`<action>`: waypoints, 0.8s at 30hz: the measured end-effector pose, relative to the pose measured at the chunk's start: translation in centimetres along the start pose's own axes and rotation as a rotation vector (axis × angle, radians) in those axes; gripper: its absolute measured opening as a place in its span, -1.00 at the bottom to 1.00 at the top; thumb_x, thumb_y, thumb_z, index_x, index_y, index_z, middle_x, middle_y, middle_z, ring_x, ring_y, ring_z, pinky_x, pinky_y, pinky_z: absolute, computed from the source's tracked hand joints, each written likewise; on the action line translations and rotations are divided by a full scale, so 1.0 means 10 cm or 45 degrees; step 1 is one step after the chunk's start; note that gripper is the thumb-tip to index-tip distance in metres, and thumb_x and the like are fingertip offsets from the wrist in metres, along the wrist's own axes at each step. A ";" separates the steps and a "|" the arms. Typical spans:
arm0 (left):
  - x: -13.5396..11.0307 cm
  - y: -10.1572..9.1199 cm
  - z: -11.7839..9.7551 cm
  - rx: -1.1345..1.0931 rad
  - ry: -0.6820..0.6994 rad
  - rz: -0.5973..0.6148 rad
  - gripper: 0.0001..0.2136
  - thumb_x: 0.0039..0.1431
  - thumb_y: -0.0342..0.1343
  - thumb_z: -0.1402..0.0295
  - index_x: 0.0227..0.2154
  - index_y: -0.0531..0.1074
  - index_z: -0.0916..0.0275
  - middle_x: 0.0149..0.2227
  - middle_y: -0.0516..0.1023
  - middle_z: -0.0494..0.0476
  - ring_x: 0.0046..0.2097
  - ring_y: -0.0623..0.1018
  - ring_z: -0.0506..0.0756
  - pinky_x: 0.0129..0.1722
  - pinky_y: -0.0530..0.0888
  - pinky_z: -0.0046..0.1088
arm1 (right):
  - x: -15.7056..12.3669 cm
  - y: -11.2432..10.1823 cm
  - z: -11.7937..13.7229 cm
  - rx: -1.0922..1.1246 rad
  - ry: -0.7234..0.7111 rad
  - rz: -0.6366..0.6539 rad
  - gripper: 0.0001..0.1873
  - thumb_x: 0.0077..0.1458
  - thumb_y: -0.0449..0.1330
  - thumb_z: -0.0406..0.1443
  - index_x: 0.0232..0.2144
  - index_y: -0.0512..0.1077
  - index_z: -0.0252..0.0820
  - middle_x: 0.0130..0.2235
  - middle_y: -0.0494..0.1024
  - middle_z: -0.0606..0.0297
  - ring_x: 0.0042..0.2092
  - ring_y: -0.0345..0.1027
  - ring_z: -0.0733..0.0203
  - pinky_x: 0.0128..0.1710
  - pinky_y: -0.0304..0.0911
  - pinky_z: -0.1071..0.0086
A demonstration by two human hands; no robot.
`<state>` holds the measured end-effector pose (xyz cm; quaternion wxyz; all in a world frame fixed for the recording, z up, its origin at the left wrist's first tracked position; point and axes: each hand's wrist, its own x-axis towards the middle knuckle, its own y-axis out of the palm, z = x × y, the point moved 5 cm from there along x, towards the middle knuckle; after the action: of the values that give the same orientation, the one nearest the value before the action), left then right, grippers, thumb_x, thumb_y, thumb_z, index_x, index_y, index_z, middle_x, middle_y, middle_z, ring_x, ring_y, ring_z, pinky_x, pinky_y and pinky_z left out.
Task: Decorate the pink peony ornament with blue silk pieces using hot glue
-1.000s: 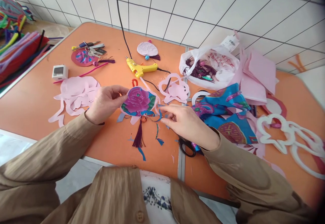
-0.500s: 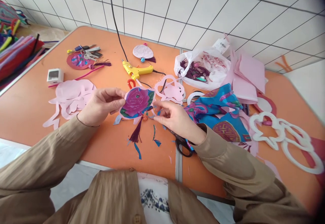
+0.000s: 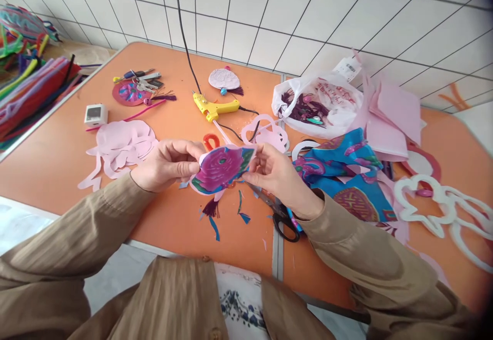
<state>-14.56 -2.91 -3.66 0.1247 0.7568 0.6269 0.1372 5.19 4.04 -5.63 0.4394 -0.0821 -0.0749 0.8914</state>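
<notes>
The left hand (image 3: pixel 167 165) grips the patch (image 3: pixel 221 168) at one edge, the right hand (image 3: pixel 280 178) the opposite edge. Scissors (image 3: pixel 277 206) lie on the surface (image 3: pixel 173 229).

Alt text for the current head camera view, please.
A person's left hand and right hand hold a purple-flower cutout above an orange table. Beyond the cutout is a yellow glue gun; black-handled scissors and blue patterned fabric lie to the right.
</notes>
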 end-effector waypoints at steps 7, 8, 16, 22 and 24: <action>-0.05 -0.18 -0.03 0.539 -0.172 -0.151 -0.69 0.02 0.33 0.12 -0.30 0.59 0.27 -0.54 0.52 0.06 -0.62 0.40 -0.04 -0.66 0.30 -0.54 | -0.02 0.11 -0.07 0.155 0.076 0.290 -0.80 -0.12 0.40 -0.22 -0.44 0.50 -0.17 -0.35 0.62 0.28 -0.27 0.52 0.12 -0.15 0.42 0.21; -0.05 -0.24 -0.06 0.767 -0.215 -0.225 -0.71 0.04 0.28 0.15 -0.28 0.58 0.26 -0.52 0.53 0.06 -0.59 0.42 -0.02 -0.62 0.32 -0.52 | -0.01 0.09 -0.11 0.104 0.107 0.245 -0.80 -0.13 0.39 -0.23 -0.41 0.50 -0.17 -0.37 0.62 0.27 -0.28 0.52 0.11 -0.20 0.42 0.21; -0.10 -0.19 0.06 1.928 -0.533 0.057 -0.82 -0.03 0.20 0.22 -0.47 0.39 0.22 -0.45 0.49 0.02 -0.43 0.43 0.04 -0.44 0.25 -0.46 | -0.03 0.06 -0.11 -0.260 0.132 0.139 -0.81 -0.06 0.26 -0.23 -0.36 0.38 -0.16 -0.46 0.47 0.37 -0.43 0.31 0.25 -0.44 0.20 0.37; -0.10 -0.23 0.12 1.908 -0.412 0.092 -0.85 0.07 0.01 0.31 -0.51 0.39 0.22 -0.44 0.51 0.07 -0.37 0.46 0.06 -0.35 0.32 -0.44 | -0.07 0.05 -0.06 -0.420 0.104 0.100 -0.83 -0.02 0.22 -0.30 -0.30 0.39 -0.17 -0.49 0.41 0.41 -0.44 0.27 0.27 -0.45 0.15 0.39; -0.09 -0.30 0.07 1.866 -0.400 0.044 -0.84 0.06 0.01 0.30 -0.51 0.43 0.22 -0.43 0.53 0.05 -0.38 0.47 0.05 -0.34 0.34 -0.45 | -0.08 0.05 -0.05 -0.439 0.091 0.101 -0.82 -0.01 0.23 -0.30 -0.29 0.40 -0.18 -0.49 0.42 0.40 -0.43 0.28 0.26 -0.44 0.16 0.39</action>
<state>-17.17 -3.30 -5.43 -0.3256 0.6664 0.5205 -0.4231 5.37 3.16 -6.16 0.3856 -0.1906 -0.2077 0.8785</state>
